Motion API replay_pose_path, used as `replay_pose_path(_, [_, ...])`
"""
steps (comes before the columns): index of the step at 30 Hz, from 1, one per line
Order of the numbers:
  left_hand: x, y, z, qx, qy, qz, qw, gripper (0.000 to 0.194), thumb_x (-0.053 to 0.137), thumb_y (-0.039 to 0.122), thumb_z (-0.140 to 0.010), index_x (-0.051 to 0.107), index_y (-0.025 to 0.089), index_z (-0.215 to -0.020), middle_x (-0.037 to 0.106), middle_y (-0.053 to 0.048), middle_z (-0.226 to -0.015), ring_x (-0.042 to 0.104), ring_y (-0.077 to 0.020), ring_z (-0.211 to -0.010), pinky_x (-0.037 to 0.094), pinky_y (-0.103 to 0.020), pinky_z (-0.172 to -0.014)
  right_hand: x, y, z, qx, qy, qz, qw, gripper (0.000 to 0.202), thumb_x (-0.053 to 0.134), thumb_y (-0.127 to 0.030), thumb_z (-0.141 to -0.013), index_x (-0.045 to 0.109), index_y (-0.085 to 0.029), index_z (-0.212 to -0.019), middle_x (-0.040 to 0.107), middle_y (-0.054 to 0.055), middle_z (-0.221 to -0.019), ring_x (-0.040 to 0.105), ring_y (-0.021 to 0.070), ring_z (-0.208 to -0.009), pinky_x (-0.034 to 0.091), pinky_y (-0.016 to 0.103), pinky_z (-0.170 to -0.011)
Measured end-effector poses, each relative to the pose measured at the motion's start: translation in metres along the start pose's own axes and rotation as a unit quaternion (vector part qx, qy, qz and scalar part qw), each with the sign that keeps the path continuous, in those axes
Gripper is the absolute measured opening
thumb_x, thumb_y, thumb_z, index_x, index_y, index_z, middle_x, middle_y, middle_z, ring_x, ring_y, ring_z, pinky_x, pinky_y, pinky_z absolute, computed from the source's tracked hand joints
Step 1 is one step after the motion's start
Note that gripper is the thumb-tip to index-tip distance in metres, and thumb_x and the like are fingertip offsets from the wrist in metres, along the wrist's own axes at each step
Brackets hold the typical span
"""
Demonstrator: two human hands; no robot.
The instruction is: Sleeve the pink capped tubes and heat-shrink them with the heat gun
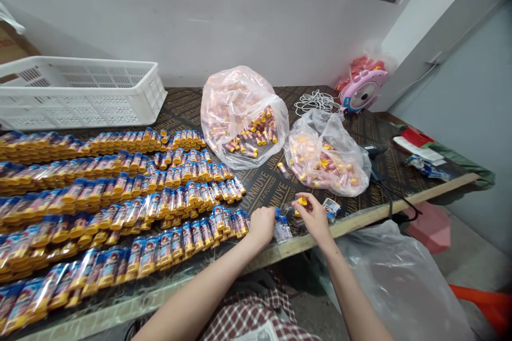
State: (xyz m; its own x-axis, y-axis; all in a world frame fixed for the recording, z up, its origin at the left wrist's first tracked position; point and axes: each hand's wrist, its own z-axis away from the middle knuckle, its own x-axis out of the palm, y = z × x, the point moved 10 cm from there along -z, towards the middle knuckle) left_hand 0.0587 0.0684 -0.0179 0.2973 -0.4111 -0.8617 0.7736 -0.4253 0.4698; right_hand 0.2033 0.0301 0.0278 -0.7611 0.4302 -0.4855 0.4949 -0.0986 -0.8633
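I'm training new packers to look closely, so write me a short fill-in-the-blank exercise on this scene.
1. The tube in the right hand has a ____ end.
2. The rows of packs lie toward the person's ____ side of the table.
3. The crate beyond those rows is coloured ____.
4. The fan near the back wall has a ____ casing.

Missing words: yellow; left; white; pink.

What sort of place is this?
Probably a small packing workshop: rows of matching blue-and-yellow packets cover much of a long table, beside clear plastic bags of small tubes and a white crate.
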Motion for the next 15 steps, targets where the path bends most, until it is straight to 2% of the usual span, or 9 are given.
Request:
replay_pose_path(2, [-0.003, 0.002, 0.002, 0.001, 0.010, 0.003, 1.000, 0.020, 0.046, 0.016, -0.082, 0.063, 0.014, -0.091, 0.068, -0.016, -0.089, 0.064, -0.0263, -0.085, 0.045, -0.035, -0.072, 0.001, -0.004, 0.002, -0.004, 0.006, -0.002, 1.000, 0.029, 0.060, -0.041, -0.075, 0.060, -0.017, -0.091, 0.064, 0.005, -0.081, 0.058, 0.0185, -0.068, 0.048, 0.030, -0.061])
replay_pose_path(5, [-0.013, 0.002, 0.006, 0.003, 0.040, 0.044, 0.998, 0.010, 0.052, 0.017, -0.077, 0.061, 0.017, -0.080, 0.066, -0.010, -0.088, 0.062, -0.0221, -0.085, 0.043, -0.031, -0.073, -0.001, -0.013, 0.005, 0.000, 0.023, -0.020, 1.000, 0.026, 0.062, -0.038, -0.075, 0.060, -0.017, -0.089, 0.063, 0.004, -0.079, 0.056, 0.0167, -0.064, 0.048, 0.029, -0.060])
replay_pose_path(8, [-0.030, -0.008, 0.010, -0.013, 0.094, 0.207, 0.974, 0.003, 0.057, 0.019, -0.071, 0.055, 0.018, -0.069, 0.062, -0.003, -0.074, 0.060, -0.0171, -0.075, 0.043, -0.027, -0.069, -0.006, -0.025, 0.010, -0.001, 0.043, -0.075, 0.996, 0.025, 0.064, -0.035, -0.074, 0.061, -0.017, -0.092, 0.064, 0.006, -0.085, 0.058, 0.0175, -0.071, 0.050, 0.031, -0.066])
replay_pose_path(10, [-0.037, -0.025, 0.014, -0.047, 0.106, 0.386, 0.915, 0.009, 0.057, 0.020, -0.069, 0.048, 0.019, -0.066, 0.055, 0.002, -0.059, 0.056, -0.0133, -0.059, 0.043, -0.025, -0.060, -0.007, -0.038, 0.014, -0.014, 0.049, -0.112, 0.992, 0.025, 0.065, -0.033, -0.074, 0.061, -0.018, -0.094, 0.063, 0.007, -0.092, 0.060, 0.0187, -0.078, 0.051, 0.033, -0.071])
replay_pose_path(12, [-0.040, -0.044, 0.020, -0.090, 0.099, 0.548, 0.826, 0.018, 0.062, 0.020, -0.062, 0.045, 0.019, -0.068, 0.050, 0.007, -0.051, 0.051, -0.0107, -0.048, 0.042, -0.023, -0.052, -0.005, -0.052, 0.019, -0.029, 0.047, -0.137, 0.989, 0.023, 0.064, -0.031, -0.075, 0.063, -0.019, -0.095, 0.062, 0.007, -0.097, 0.060, 0.0193, -0.083, 0.052, 0.033, -0.073])
replay_pose_path(14, [-0.045, -0.061, 0.029, -0.126, 0.100, 0.647, 0.745, 0.033, 0.070, 0.019, -0.053, 0.047, 0.019, -0.076, 0.053, 0.008, -0.052, 0.052, -0.0099, -0.046, 0.044, -0.023, -0.050, 0.000, -0.064, 0.026, -0.040, 0.038, -0.160, 0.985, 0.020, 0.064, -0.031, -0.076, 0.064, -0.020, -0.094, 0.060, 0.007, -0.099, 0.061, 0.0195, -0.085, 0.053, 0.034, -0.074])
replay_pose_path(15, [-0.050, -0.069, 0.034, -0.138, 0.107, 0.675, 0.717, 0.040, 0.074, 0.018, -0.048, 0.050, 0.018, -0.080, 0.056, 0.007, -0.055, 0.053, -0.0097, -0.047, 0.045, -0.022, -0.051, 0.004, -0.069, 0.029, -0.043, 0.033, -0.174, 0.983, 0.019, 0.064, -0.031, -0.077, 0.065, -0.021, -0.093, 0.060, 0.007, -0.100, 0.061, 0.0198, -0.086, 0.054, 0.034, -0.075])
